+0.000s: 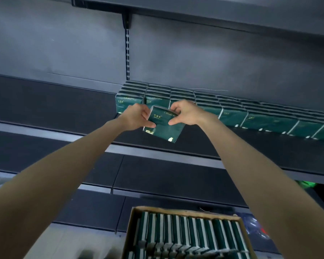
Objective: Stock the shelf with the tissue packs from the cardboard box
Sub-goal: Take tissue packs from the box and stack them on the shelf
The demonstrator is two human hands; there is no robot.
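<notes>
A dark green tissue pack [164, 128] is held up in front of the shelf [51, 103], tilted, with both hands on it. My left hand [137, 116] grips its left edge and my right hand [185, 113] grips its upper right edge. Just behind the held pack, a row of stacked green tissue packs [232, 113] runs along the shelf to the right edge of view. Below, near the bottom, an open cardboard box [132, 219] holds several green packs standing on edge.
The shelf's left half is bare dark board. An upper shelf [195, 12] overhangs at the top, with a slotted upright [127, 53] on the back wall. More dark shelves [157, 176] step down below. Something green [307, 185] and plastic wrapping [258, 227] lie at the right.
</notes>
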